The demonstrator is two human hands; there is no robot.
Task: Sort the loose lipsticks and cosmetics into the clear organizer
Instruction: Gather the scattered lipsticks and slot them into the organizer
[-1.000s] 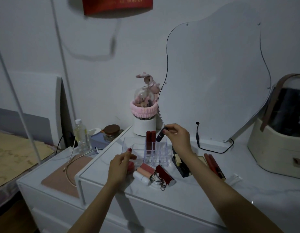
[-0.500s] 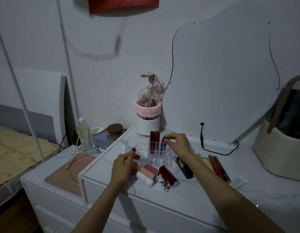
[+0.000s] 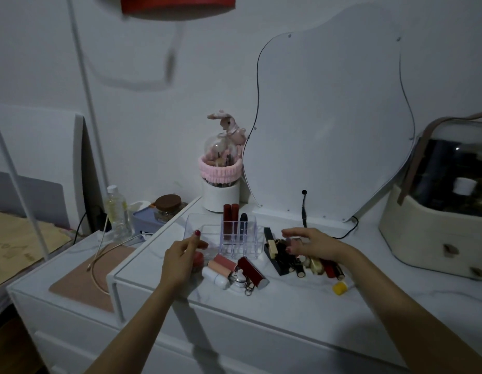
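Observation:
The clear organizer [image 3: 250, 240] stands mid-table with two red tubes [image 3: 230, 220] and a dark lipstick [image 3: 243, 221] upright in its slots. My left hand [image 3: 179, 261] sits by the organizer's low left tray, fingers curled round a small red round cosmetic [image 3: 198, 259]. My right hand [image 3: 312, 244] hovers with spread fingers over a pile of loose lipsticks [image 3: 319, 267] beside a black box [image 3: 275, 255], holding nothing. In front of the organizer lie pink tubes [image 3: 223, 262], a white tube [image 3: 215, 276] and a dark red case [image 3: 252, 269].
A yellow cap [image 3: 339, 288] lies right of the pile. Behind stand a wavy mirror [image 3: 329, 125], a white cup with pink band [image 3: 221, 193] and a cream case [image 3: 434, 233] at right. A lower side table [image 3: 72, 268] with a bottle [image 3: 117, 209] is left.
My right hand set the dark lipstick into an organizer slot, let go, and moved right and down over the loose pile. My left hand stayed put.

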